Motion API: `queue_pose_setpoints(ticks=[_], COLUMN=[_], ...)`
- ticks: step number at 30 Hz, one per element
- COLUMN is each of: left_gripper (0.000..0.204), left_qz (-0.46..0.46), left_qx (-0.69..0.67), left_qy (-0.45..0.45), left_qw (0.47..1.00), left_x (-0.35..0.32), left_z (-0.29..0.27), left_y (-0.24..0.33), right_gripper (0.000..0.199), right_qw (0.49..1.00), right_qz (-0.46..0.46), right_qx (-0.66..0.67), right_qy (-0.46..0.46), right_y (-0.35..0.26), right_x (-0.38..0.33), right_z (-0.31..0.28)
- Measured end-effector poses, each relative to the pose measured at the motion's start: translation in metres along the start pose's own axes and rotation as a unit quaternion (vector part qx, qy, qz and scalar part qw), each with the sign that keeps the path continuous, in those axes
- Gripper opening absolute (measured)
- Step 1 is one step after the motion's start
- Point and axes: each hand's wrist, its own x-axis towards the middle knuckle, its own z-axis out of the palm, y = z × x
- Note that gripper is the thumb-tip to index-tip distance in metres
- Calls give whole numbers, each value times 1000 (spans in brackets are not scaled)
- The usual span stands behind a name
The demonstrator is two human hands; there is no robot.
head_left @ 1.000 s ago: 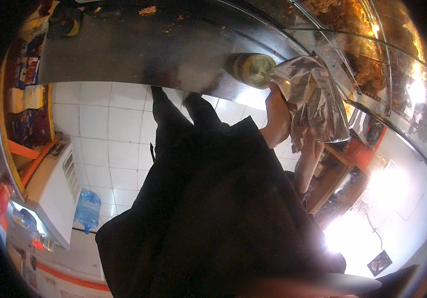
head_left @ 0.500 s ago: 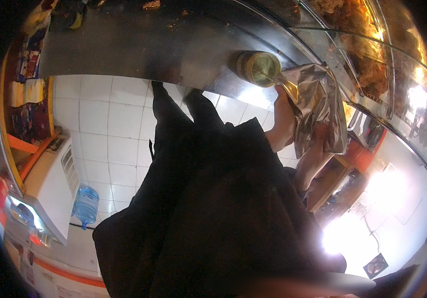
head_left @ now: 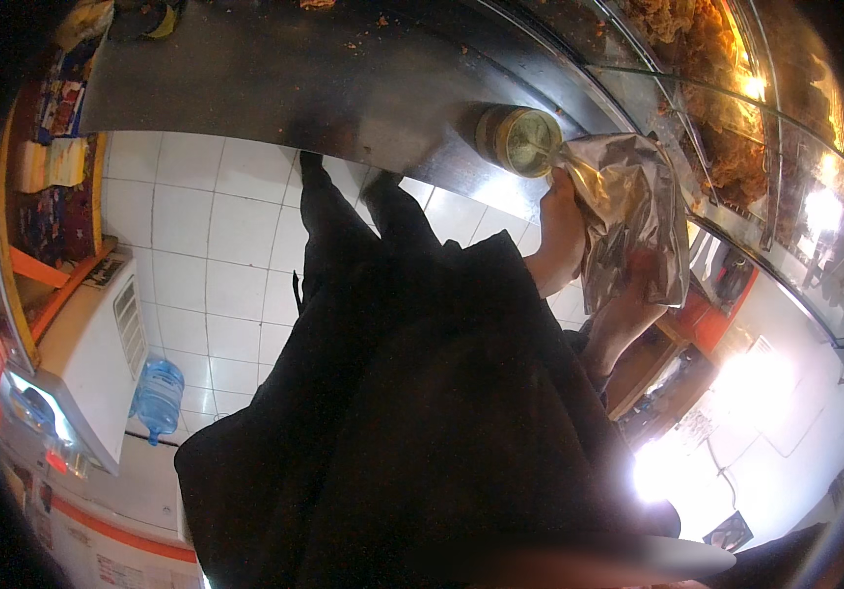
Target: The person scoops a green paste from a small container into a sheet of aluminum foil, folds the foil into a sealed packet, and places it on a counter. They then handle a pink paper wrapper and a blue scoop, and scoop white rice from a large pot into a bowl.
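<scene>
Bag of crinkled silver foil [head_left: 633, 191], held up in both hands right of the wearer's body, off the front edge of the dark metal surface [head_left: 245, 83]. Its narrowed upper left corner meets the rim of a round, gold-toned container [head_left: 520, 140], or stops just short of it; cannot tell which. Container stands on the surface near that front edge, open top toward the bag, pale greenish matter showing inside.

Left hand [head_left: 561, 224]: at the bag's corner nearest the container, fingers closed on the foil, pinching it. Right hand [head_left: 644, 280]: against the lower part of the bag, bare wrist below; fingers blurred and partly lost in the folds, so cannot tell whether they grip or only support. Foil creased throughout, yellow glint on its left side.

Upper right: glass display case [head_left: 770, 128], lit warm, with golden-brown crusted food [head_left: 736, 157] behind the panes. Brown crumbs [head_left: 380, 22] lie scattered toward the far side of the surface. Below the surface, white floor tiles [head_left: 181, 221]. Black garment [head_left: 392, 412] fills the middle. Lower left: blue water jug [head_left: 158, 398], just beside a white appliance [head_left: 93, 348] with a vented side.
</scene>
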Motion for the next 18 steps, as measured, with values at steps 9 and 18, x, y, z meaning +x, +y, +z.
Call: queue_pose_setpoints(ticks=[9,18], left_gripper=[51,50], left_qz=[-13,13], left_qx=[60,184], left_qy=[45,62], left_qw=[997,981], left_x=[2,2], left_z=[-1,-3], left_y=[3,10], right_gripper=[19,20], right_qw=[998,990], right_qz=[-20,-86], right_qx=[-62,-112], right_qy=[-20,-23], right_y=[-2,4], right_x=[3,-1], right_z=[3,6])
